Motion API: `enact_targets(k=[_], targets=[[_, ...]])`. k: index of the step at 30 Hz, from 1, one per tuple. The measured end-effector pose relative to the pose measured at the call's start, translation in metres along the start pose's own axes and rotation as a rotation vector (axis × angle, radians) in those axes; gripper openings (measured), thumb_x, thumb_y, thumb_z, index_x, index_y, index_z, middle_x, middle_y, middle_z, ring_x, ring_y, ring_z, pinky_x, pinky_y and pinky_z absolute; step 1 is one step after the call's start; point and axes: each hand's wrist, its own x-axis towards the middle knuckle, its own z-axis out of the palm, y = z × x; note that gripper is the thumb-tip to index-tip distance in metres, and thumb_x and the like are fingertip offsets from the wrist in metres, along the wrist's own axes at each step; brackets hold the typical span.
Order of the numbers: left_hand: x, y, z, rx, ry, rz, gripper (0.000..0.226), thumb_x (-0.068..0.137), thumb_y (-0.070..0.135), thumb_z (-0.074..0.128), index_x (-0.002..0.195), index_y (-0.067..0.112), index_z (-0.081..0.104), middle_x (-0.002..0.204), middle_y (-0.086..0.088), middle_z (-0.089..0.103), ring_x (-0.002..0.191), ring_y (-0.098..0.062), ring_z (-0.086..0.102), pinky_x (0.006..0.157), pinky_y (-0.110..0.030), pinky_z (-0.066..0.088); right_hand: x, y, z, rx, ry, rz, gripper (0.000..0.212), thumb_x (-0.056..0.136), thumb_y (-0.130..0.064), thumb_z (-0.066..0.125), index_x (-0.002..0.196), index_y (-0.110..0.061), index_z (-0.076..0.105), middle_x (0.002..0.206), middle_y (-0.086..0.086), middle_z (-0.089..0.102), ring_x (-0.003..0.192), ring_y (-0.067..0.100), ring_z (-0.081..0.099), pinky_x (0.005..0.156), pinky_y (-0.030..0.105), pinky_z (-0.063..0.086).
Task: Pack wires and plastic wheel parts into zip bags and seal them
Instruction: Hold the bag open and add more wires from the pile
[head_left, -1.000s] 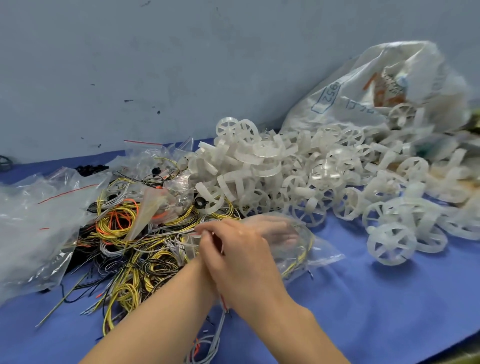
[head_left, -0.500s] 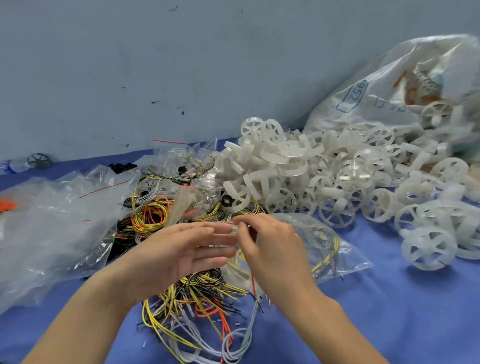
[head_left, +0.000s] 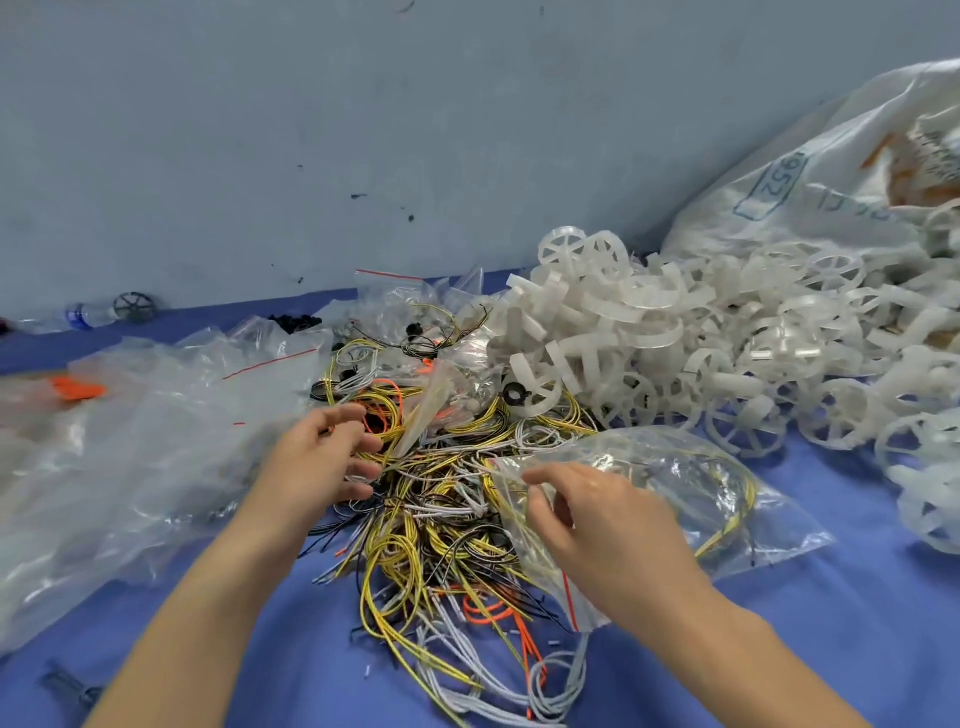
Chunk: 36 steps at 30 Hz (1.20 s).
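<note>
Biggest risk, judged: wire pile (head_left: 441, 525) is one tangle, so left hand (head_left: 317, 462), fingers loosely spread over it w/ nothing pinched, may drag extra strands. Zip bag (head_left: 691, 499), just right of pile, already holds yellow wires; mouth by right hand (head_left: 587, 519), fingers curled on the film, looks unsealed, could spill. Sack (head_left: 810, 187) at back right spills wheel parts (head_left: 675, 358).

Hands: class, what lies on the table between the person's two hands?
In the head view, tangled wires fill the gap between the left hand and right hand.
</note>
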Motion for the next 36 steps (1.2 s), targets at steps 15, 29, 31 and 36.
enact_targets(k=[15, 29, 31, 36], targets=[[0.022, -0.021, -0.01, 0.075, 0.071, 0.033, 0.02, 0.099, 0.008, 0.045, 0.112, 0.014, 0.059, 0.098, -0.008, 0.065, 0.076, -0.015, 0.061, 0.052, -0.023, 0.054, -0.001, 0.0, 0.002, -0.064, -0.073, 0.005, 0.041, 0.098, -0.053, 0.03, 0.124, -0.039, 0.059, 0.105, -0.019, 0.067, 0.092, 0.005, 0.063, 0.073, 0.029, 0.048], [0.006, -0.038, -0.019, 0.565, -0.077, 0.179, 0.017, 0.099, 0.026, 0.047, 0.094, 0.031, 0.062, 0.078, -0.003, 0.065, 0.065, -0.022, 0.061, 0.064, -0.043, 0.054, -0.003, 0.001, 0.011, -0.073, -0.103, 0.002, 0.037, 0.101, -0.048, 0.033, 0.128, -0.039, 0.055, 0.106, -0.017, 0.069, 0.096, 0.008, 0.063, 0.066, 0.028, 0.04], [0.008, -0.037, -0.014, 0.527, 0.0, 0.304, 0.01, 0.096, 0.032, 0.05, 0.097, 0.034, 0.06, 0.083, 0.001, 0.065, 0.071, -0.018, 0.061, 0.06, -0.035, 0.049, -0.002, 0.001, 0.011, -0.076, -0.103, 0.005, 0.036, 0.101, -0.048, 0.032, 0.128, -0.039, 0.054, 0.106, -0.017, 0.069, 0.095, 0.008, 0.063, 0.065, 0.028, 0.037], [0.013, -0.033, 0.014, 0.625, -0.172, 0.424, 0.073, 0.077, 0.074, 0.054, 0.14, 0.045, 0.032, 0.126, 0.014, 0.038, 0.112, -0.001, 0.044, 0.09, -0.025, 0.04, 0.0, -0.001, 0.011, -0.066, -0.086, 0.013, 0.036, 0.101, -0.046, 0.032, 0.127, -0.038, 0.056, 0.108, -0.017, 0.069, 0.096, 0.01, 0.065, 0.07, 0.03, 0.043]])
